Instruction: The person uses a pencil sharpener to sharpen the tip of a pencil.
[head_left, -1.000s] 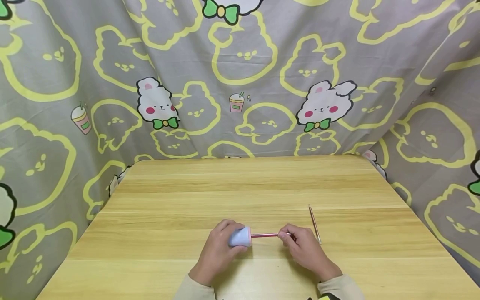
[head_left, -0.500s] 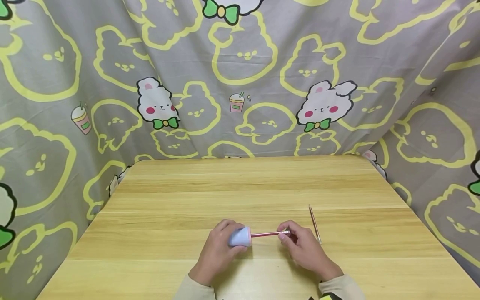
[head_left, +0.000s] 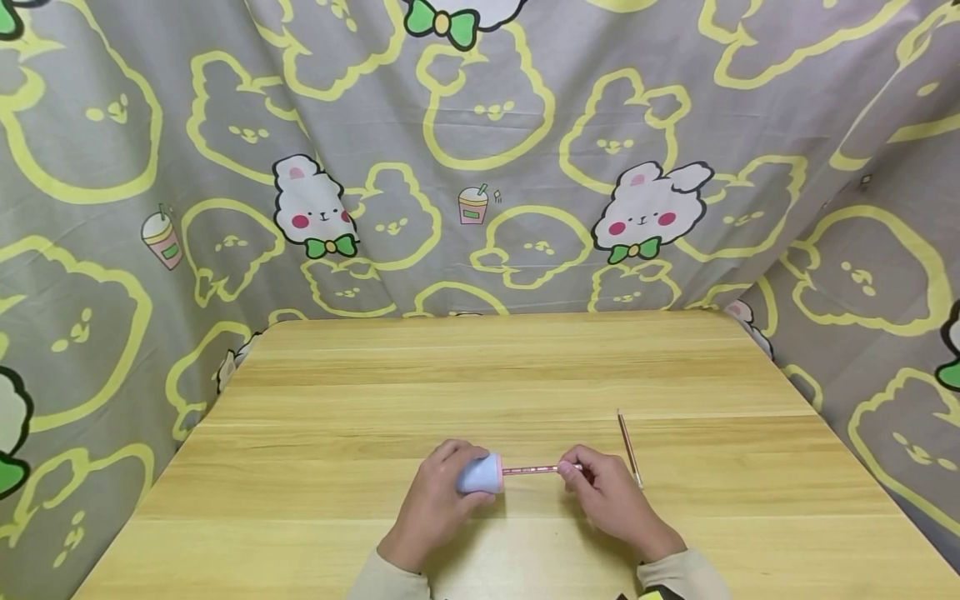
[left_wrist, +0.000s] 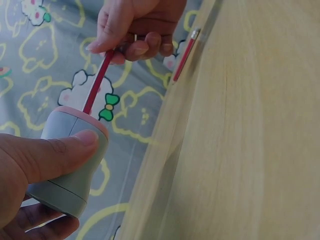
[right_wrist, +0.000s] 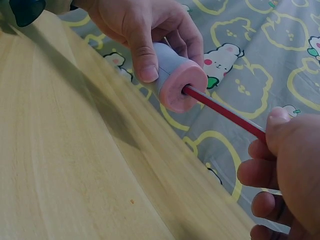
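My left hand [head_left: 435,500] grips a light-blue pencil sharpener [head_left: 480,473] with a pink end, held on its side above the table. One end of a red pencil [head_left: 531,470] sits in the hole of the sharpener's pink face [right_wrist: 187,85]. My right hand [head_left: 607,496] pinches the pencil's other end between thumb and forefinger; the remaining fingers are loosely bent, as the right wrist view shows. The pencil tip inside the sharpener is hidden. A second red pencil [head_left: 630,448] with a whitish end lies on the table just beyond the right hand.
A wooden table [head_left: 360,400] spreads beneath both hands. Behind it and at its sides hangs a grey curtain [head_left: 525,108] with yellow outlines and cartoon rabbits. In the right wrist view a tiny orange speck [right_wrist: 132,201] lies on the wood.
The right fingers loosened, showing the pencil's whitish end, then closed on it again. The pencil has turned, so printed lettering now faces up. The left hand and sharpener stay put.
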